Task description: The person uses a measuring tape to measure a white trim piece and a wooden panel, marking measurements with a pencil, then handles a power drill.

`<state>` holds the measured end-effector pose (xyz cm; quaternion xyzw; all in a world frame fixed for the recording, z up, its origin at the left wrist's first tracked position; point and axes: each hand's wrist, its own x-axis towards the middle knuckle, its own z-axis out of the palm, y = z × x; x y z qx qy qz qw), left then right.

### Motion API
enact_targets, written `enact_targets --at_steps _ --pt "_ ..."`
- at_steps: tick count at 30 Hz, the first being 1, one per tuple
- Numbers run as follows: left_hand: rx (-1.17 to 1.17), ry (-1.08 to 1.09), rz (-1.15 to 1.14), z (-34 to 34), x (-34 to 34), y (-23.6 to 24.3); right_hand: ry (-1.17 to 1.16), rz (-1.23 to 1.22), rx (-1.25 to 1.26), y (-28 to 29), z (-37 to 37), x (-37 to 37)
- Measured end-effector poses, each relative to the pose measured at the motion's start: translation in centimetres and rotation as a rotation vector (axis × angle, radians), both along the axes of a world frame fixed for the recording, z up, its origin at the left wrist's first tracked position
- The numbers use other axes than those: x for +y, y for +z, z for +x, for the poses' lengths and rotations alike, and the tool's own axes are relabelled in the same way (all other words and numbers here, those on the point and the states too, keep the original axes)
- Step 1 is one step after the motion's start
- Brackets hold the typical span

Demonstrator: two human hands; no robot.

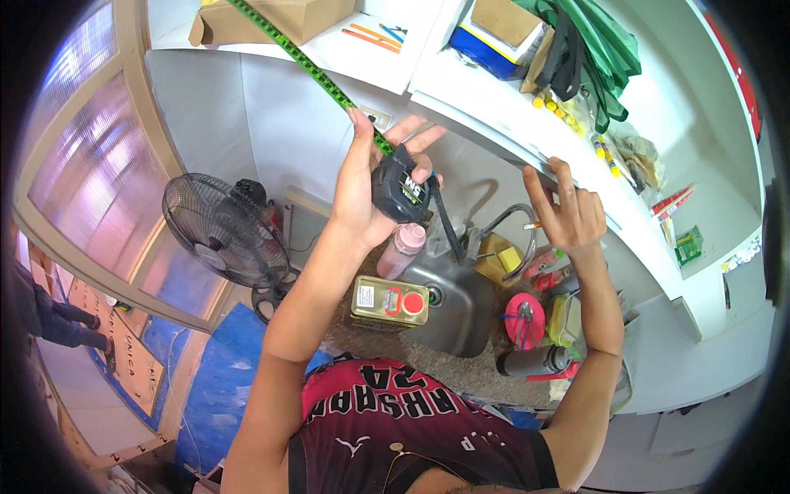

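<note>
In the upper middle of the frame, the left hand point(360, 196) holds a black tape measure point(393, 191), the case set against the palm, so the side of it facing the palm is hidden and part of the grip cannot be made out. Its green blade point(309, 70) runs out past the thumb to the upper left, where the frame's top edge cuts it off; the far end is out of sight. A dark strap point(448, 224) hangs below the case. Right of centre, the right hand point(573, 216) has two fingers raised and parted at the edge of a white shelf point(485, 92), the other fingers curled; whether the fingertips touch the edge is hard to tell. A small, thin stick point(533, 225) shows beside this hand, too small to identify. Beneath, a pink bottle point(403, 247) is partly covered by the left hand, and a gold tin point(390, 300) hides some of the sink point(453, 317) in the bench point(462, 368). The right forearm overlaps the clutter at the bench's right. At far left, another person point(62, 319) shows only in part, cut by the dark fisheye rim.
</note>
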<state>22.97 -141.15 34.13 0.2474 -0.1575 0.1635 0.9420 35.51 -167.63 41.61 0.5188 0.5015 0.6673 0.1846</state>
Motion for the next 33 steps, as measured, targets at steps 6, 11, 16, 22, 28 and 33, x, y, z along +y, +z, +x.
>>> enact_targets --at_steps 6,11,16,22,28,33 --pt "-0.129 -0.131 -0.030 -2.3 -1.6 0.2 0.023 0.069 -0.028 0.9 -1.1 -2.5" --pt "-0.311 -0.341 -0.005 -3.2 -2.1 -0.4 0.066 0.137 -0.042 1.2 -4.0 -5.3" --pt "-0.412 -0.757 0.018 -4.1 -2.2 -1.4 0.183 0.117 0.046 1.7 -7.8 -6.0" --pt "-0.482 -0.928 0.155 -5.5 -4.7 -1.9 0.541 -0.062 0.332 0.8 -7.7 -3.9" --pt "-0.357 -0.727 0.405 -9.3 -6.4 -0.5 0.827 -0.168 0.457 0.3 -7.6 -0.8" --pt "-0.312 -0.450 0.582 -10.4 -6.8 0.2 0.983 -0.191 0.549 0.0 -8.6 2.2"
